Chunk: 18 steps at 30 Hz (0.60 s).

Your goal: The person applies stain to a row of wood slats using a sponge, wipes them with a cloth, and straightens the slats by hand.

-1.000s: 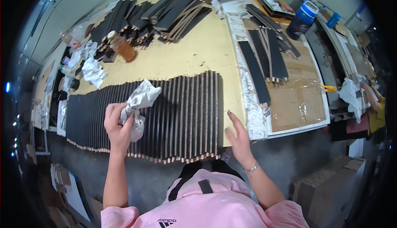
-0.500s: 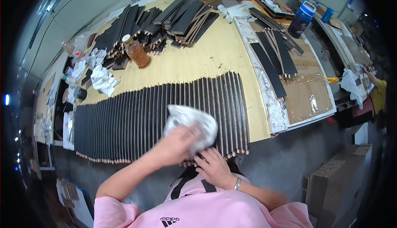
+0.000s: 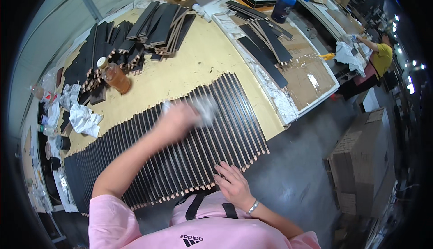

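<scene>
A long row of thin black strips (image 3: 135,159) with pale edges lies side by side across a yellow worktable (image 3: 198,59). My left hand (image 3: 178,120) is blurred with motion and grips a crumpled white cloth (image 3: 205,109) pressed on the strips near the row's right part. My right hand (image 3: 232,183) lies flat with fingers spread on the near ends of the strips at the table's front edge. A bracelet is on my right wrist.
An amber bottle (image 3: 116,76) stands behind the row. Piles of black strips (image 3: 158,21) fill the table's back. Crumpled white rags (image 3: 83,118) lie at left. A blue bottle (image 3: 285,1) stands far right. Another person (image 3: 381,57) works at right. Cardboard boxes (image 3: 361,168) stand on the floor.
My left hand with the cloth has swept from the row's left part over to its right part and farther from me. My right hand has stayed at the strips' near ends.
</scene>
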Each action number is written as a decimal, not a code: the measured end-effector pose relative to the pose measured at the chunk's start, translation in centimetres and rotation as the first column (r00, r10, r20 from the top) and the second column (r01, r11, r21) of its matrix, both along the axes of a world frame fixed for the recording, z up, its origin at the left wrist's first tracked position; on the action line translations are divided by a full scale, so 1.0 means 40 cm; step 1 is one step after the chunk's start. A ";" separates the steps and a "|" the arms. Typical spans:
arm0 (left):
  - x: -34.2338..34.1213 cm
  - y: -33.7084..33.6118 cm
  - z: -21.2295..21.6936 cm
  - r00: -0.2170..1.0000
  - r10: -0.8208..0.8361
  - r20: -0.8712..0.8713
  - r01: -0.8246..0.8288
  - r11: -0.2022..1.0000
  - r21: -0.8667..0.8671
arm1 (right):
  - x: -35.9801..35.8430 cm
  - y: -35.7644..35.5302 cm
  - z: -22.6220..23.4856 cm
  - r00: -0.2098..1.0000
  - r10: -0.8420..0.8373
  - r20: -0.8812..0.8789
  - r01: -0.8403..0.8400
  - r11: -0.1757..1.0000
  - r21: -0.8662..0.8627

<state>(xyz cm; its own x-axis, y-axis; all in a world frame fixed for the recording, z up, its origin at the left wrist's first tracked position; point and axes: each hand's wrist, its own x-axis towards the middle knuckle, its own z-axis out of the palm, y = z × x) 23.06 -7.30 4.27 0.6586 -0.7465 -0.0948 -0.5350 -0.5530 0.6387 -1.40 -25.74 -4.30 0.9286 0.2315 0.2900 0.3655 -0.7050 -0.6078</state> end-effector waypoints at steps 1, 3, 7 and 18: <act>0.050 0.017 -0.011 0.961 0.278 0.012 -0.277 0.960 -0.032 | 0.002 0.002 0.000 1.000 -0.013 0.012 0.013 1.000 0.017; 0.122 0.044 -0.053 0.643 0.432 0.633 -0.444 0.883 -0.152 | 0.007 0.009 0.004 0.999 -0.027 0.033 0.026 1.000 0.016; 0.105 0.016 -0.063 0.823 -0.114 0.556 0.126 0.992 0.017 | -0.020 0.023 0.026 0.984 -0.171 0.039 0.166 0.979 0.115; 0.387 0.076 -0.346 0.804 0.260 -0.535 -0.434 0.871 -0.229 | -0.053 0.018 -0.040 0.820 -0.345 -0.457 0.559 0.653 0.510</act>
<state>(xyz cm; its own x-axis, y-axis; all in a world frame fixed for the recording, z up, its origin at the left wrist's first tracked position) 38.54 -4.24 -9.56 0.8148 -0.5190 -0.2585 0.0697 -0.3549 0.9323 -3.51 -25.02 -5.92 0.9263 -0.3645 -0.0952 -0.1694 -0.1771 -0.9695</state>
